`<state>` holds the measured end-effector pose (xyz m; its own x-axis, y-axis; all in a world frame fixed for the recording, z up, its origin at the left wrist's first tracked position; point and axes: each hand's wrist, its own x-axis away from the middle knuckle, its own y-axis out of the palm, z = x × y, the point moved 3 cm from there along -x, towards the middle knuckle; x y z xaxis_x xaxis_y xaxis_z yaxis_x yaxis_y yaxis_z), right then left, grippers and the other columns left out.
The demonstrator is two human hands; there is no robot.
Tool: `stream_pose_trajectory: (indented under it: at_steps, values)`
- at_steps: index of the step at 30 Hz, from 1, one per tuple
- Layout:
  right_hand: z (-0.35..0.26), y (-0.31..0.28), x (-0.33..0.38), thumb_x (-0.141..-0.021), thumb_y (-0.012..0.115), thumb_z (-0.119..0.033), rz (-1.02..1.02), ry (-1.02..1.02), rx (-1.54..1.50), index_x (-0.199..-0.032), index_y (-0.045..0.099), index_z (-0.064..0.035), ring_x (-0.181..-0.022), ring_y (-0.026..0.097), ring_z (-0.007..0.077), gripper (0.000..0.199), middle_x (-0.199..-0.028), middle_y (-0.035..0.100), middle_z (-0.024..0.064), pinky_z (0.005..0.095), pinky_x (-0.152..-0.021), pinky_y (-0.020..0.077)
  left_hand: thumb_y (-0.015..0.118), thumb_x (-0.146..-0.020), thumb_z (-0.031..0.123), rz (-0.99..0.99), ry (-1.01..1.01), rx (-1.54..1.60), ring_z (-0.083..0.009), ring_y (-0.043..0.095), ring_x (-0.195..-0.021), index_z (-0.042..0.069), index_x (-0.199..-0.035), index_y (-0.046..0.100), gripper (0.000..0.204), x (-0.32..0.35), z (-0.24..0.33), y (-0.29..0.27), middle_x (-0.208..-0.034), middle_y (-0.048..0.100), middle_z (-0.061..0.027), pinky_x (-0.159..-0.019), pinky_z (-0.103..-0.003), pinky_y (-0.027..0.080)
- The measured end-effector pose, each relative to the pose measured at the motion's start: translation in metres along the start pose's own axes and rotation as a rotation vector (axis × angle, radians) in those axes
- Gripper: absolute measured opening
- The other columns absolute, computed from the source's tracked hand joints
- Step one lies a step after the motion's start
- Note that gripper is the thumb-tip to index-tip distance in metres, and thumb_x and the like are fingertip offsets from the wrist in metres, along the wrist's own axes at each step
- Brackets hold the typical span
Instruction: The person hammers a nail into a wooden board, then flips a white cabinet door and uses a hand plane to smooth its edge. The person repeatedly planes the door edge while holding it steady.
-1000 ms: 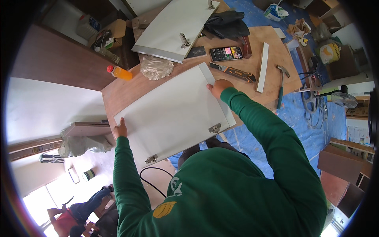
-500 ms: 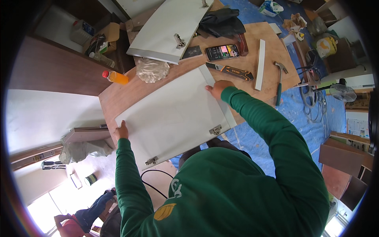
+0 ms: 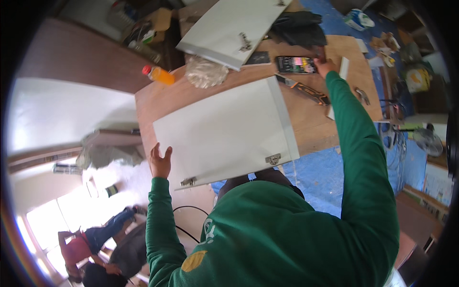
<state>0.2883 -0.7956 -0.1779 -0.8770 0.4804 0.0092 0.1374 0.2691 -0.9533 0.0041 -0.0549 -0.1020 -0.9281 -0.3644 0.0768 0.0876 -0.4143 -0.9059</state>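
Observation:
A white cabinet door [image 3: 224, 126] with a grey edge strip and two metal hinges [image 3: 273, 159] lies on the plywood table in front of me. Beside its left edge, my left hand [image 3: 161, 162] is raised with thumb and fingers apart, holding nothing. My right hand [image 3: 326, 67] reaches far across the table to the right end of a black phone [image 3: 295, 65] with a lit screen. Its fingers are blurred, and whether they grip the phone or only touch it is unclear. A black and orange utility knife [image 3: 308, 92] lies just nearer than the phone.
A second white door [image 3: 229, 33], a crumpled plastic bag [image 3: 206, 72] and an orange drink bottle [image 3: 160, 75] are at the table's far side. A white strip [image 3: 344, 69] and a hammer [image 3: 362, 95] lie right, partly behind my arm. Another person [image 3: 91, 244] is at lower left.
My right hand has let go of the door's right side and moved out to the phone. My left hand has come off the door's left edge and opened. The view has shifted.

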Motion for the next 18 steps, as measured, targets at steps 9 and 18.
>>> stream_pose_trajectory:
  at_steps: [9, 18]
  values:
    - [0.12, 0.022, -0.109, -0.086, 0.075, -0.05, -0.223, 0.333, -0.677, -0.103, 0.076, -0.0108, -0.063, 0.058, 0.0208, 0.043, -0.084, 0.067, 0.004, 0.0371, -0.051, 0.0504, 0.064, -0.101, 0.028, -0.321, -0.286, 0.244, -0.0269, 0.07, -0.091, 0.0, -0.092, 0.073, 0.03, 0.169, -0.029, -0.052, -0.098, 0.074, -0.0154, -0.084, -0.036, 0.054]
    - [0.153, -0.109, -0.072, -0.097, 0.066, -0.039, -0.404, 0.529, -0.924, -0.093, 0.066, -0.0107, -0.055, 0.056, 0.0144, 0.028, -0.072, 0.065, 0.0027, 0.0285, -0.046, 0.0438, 0.075, -0.093, 0.048, -0.353, -0.337, 0.16, -0.0306, 0.065, -0.07, -0.001, -0.081, 0.068, 0.05, 0.233, -0.012, -0.018, -0.079, 0.068, -0.0182, -0.07, -0.041, 0.053]
